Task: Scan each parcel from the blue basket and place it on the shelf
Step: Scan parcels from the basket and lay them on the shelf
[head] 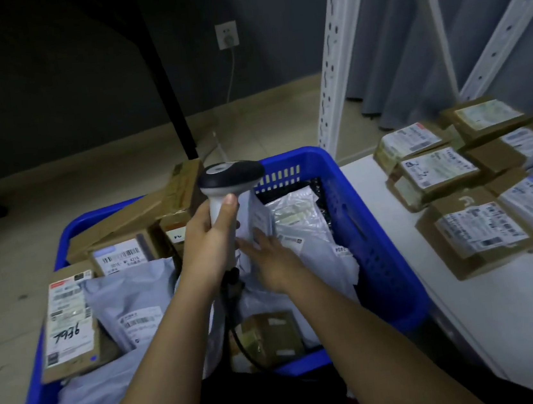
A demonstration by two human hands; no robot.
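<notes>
The brown box [68, 323] at the left of the blue basket [375, 222] has a white label with "7936" written by hand in black — the digits sit upside down from here. A box behind it [121, 258] shows a barcode; its small print is too blurry to read. A white bag [328, 254] on the right has letters that look like "POP2".

The basket is full of parcels: brown taped boxes on the left and grey or white soft bags in the middle and right.

The left hand [211, 242] is wrapped around the handle of a white scanner [230, 181] with a dark head, held upright over the basket. The right hand [270, 260] lies flat with straight fingers on a white bag [260, 219].

On the white shelf [472, 304] to the right sit labelled brown boxes [474, 236] — side by side, some stacked.
</notes>
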